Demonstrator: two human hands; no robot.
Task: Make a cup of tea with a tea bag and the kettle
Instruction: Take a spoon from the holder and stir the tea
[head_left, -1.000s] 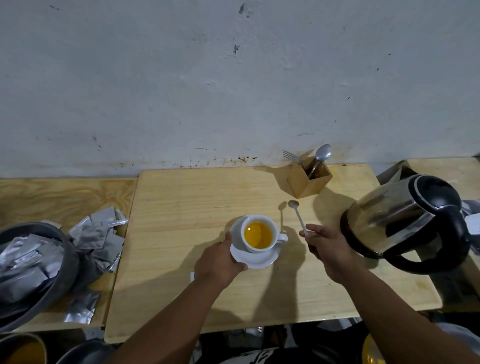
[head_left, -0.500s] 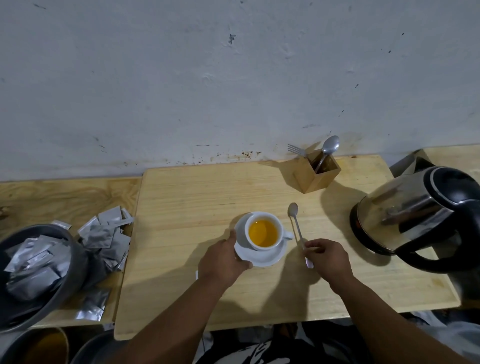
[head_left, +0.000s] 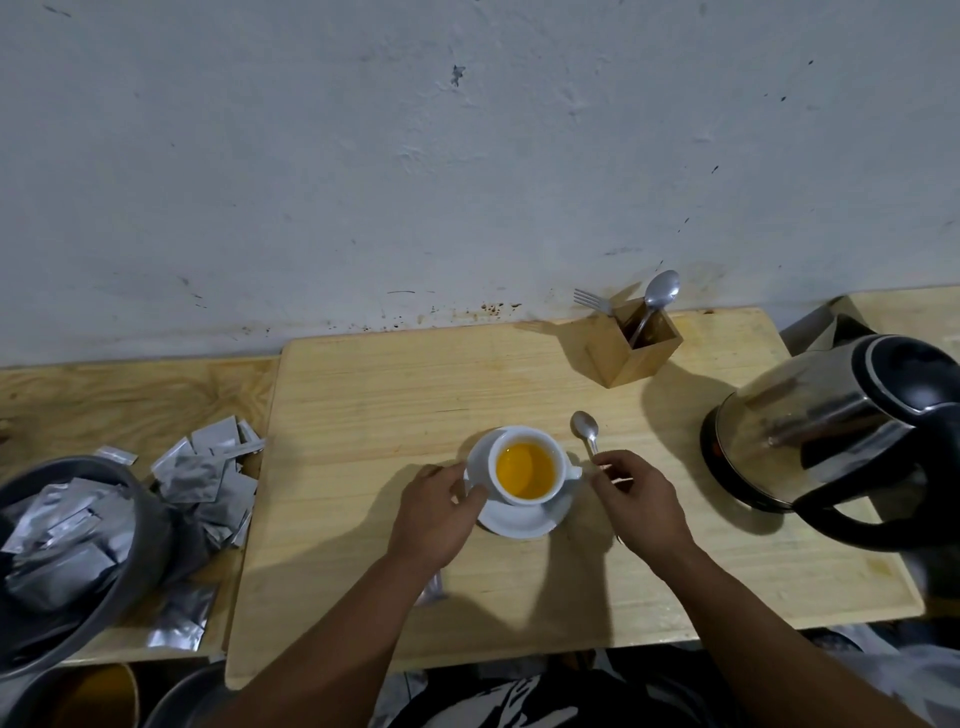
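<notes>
A white cup (head_left: 527, 498) filled with amber tea stands on a white saucer (head_left: 514, 521) in the middle of the light wooden table (head_left: 395, 395). My left hand (head_left: 434, 512) grips the saucer's left rim. My right hand (head_left: 639, 501) is just right of the cup, fingers closed over the handle of a small metal teaspoon (head_left: 586, 430) whose bowl points away from me and lies low over the table. The steel kettle (head_left: 831, 431) with its black handle stands at the right edge. No tea bag shows in the cup.
A wooden cutlery holder (head_left: 635, 347) with a spoon and fork stands at the back right. Silver sachets (head_left: 208, 467) are piled to the left, beside a dark grey bowl (head_left: 78, 535) full of more. The wall runs close behind the table.
My right hand with the teaspoon has come down and in toward the cup's right side. My left hand stays on the saucer. The view has shifted slightly.
</notes>
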